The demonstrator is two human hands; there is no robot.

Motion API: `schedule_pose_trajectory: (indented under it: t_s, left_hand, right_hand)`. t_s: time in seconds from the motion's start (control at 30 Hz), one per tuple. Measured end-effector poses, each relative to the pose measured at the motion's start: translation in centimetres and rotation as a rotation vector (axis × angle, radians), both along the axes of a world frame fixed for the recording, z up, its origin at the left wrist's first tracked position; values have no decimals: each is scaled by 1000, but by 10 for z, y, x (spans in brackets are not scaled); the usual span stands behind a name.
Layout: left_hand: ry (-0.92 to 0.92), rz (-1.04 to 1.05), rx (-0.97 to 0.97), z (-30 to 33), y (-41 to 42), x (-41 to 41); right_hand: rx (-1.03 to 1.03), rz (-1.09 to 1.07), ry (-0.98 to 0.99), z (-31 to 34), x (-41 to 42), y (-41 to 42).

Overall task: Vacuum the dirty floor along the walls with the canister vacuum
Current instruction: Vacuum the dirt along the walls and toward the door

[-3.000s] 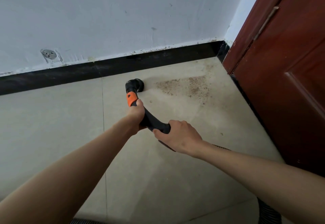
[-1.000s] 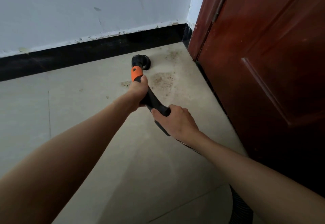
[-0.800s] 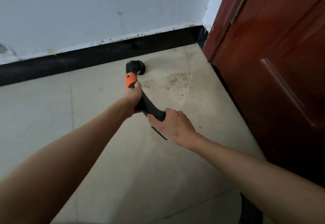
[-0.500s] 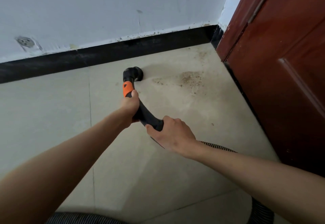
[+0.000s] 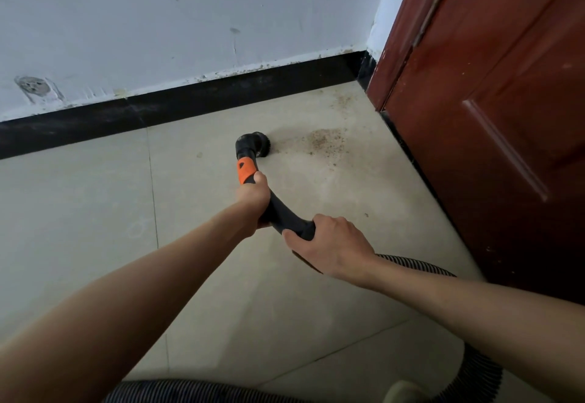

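Note:
A black curved vacuum handle with an orange collar ends in a round black brush nozzle resting on the beige tiled floor. My left hand grips the handle just below the orange collar. My right hand grips it lower down, where the ribbed grey hose joins. A patch of brown dirt lies on the floor just right of the nozzle, and finer specks lie in the corner.
A white wall with a black baseboard runs across the back. A dark red door stands close on the right. The hose loops along the bottom edge and the right. A round patched spot marks the wall at left.
The nozzle swept into the corner by the door and has come back left, and now sits just left of the dirt patch. The dirt patch is smaller than three seconds ago. Both hands kept their grip.

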State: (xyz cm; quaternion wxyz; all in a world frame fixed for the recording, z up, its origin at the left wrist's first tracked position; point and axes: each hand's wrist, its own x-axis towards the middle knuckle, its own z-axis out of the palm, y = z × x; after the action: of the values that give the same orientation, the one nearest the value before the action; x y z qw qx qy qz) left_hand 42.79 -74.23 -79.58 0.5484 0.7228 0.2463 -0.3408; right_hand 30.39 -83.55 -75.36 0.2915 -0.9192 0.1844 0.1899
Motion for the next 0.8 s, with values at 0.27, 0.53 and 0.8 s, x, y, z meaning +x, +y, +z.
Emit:
schedule_pose_trajectory:
  t_s: [0.27,0.53,0.8]
  left_hand:
    - [22,-57,-54,8,-43,-5]
    - [-28,-167,-7,15,-100,-5]
    - [-72,-244,-14,10,-142,-4]
  right_hand:
    - [-82,-83,4,4,-7,-31]
    - [-8,-246,-47,-4,-12,-78]
    - [13,-328,-76,-14,-16,-113]
